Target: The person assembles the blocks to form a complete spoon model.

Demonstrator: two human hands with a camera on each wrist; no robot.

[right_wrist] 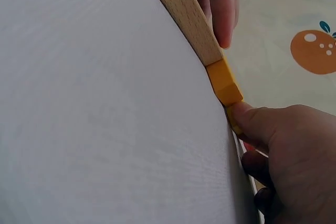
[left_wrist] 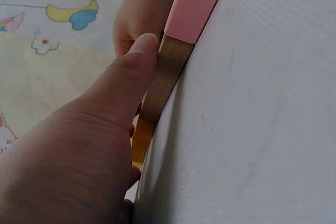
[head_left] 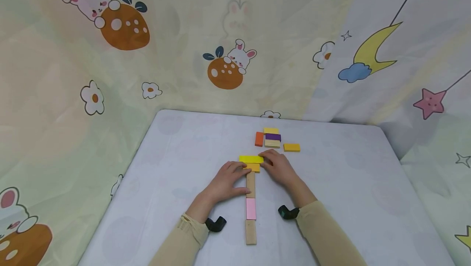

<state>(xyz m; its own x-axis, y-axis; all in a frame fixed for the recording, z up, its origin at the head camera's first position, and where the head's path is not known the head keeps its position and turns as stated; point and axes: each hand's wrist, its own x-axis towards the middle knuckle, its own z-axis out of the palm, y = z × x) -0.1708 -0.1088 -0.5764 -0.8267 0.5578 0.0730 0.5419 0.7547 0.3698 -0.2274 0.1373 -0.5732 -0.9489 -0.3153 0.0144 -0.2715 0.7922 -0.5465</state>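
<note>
A column of flat blocks lies on the table, with a plain wooden block (head_left: pixel 251 232) at the near end, a pink block (head_left: pixel 251 209), then another wooden block (head_left: pixel 251 182). Above these, an orange-yellow block (head_left: pixel 254 168) lies crosswise, and a bright yellow block (head_left: pixel 251 159) lies along its far side. My right hand (head_left: pixel 278 168) pinches the right end of the bright yellow block between thumb and finger. My left hand (head_left: pixel 226 181) rests spread beside the column, fingertips at the orange-yellow block. Its thumb (left_wrist: pixel 144 44) lies along the upper wooden block.
Beyond the hands lie a red-orange block (head_left: pixel 259 139), a purple block (head_left: pixel 273 137), a pale wooden block (head_left: pixel 272 144), a yellow block (head_left: pixel 271 130) and an amber block (head_left: pixel 292 147). A patterned cloth (head_left: pixel 184 70) hangs behind the white table (head_left: pixel 349 184).
</note>
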